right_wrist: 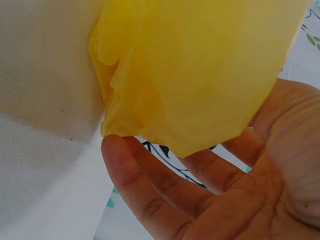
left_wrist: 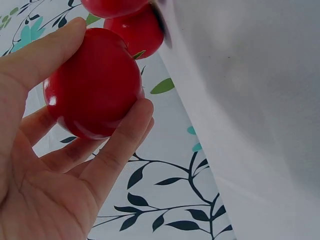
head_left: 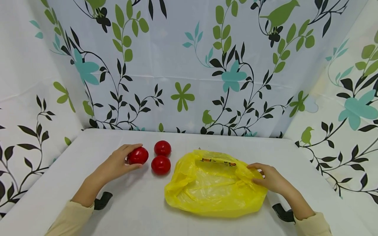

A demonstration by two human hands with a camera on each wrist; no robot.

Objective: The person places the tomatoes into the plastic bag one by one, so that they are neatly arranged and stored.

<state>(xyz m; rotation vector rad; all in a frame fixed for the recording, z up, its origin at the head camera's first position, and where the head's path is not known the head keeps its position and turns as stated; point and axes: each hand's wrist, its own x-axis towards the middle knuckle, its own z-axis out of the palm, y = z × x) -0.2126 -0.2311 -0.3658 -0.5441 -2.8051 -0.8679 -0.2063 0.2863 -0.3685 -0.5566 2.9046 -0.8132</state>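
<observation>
My left hand (head_left: 119,165) holds a red tomato (head_left: 138,155) between thumb and fingers, at the left of the table. In the left wrist view a small green stem tip shows on this tomato (left_wrist: 95,85). Just to its right sit two more tomatoes, one (head_left: 162,148) behind the other (head_left: 160,165). A yellow plastic bag (head_left: 218,193) lies with its mouth gaping upward and its sides crumpled. At the bag's right rim, my right hand (head_left: 273,178) grips the plastic between thumb and fingers. The right wrist view shows the bag's film (right_wrist: 190,75) covering part of the thumb.
A white-covered table (head_left: 130,209) lies under everything. Patterned cloth (head_left: 183,65) with leaves and birds hangs behind it and on both sides. Black wrist mounts stick out beside the left wrist (head_left: 103,200) and the right wrist (head_left: 283,213).
</observation>
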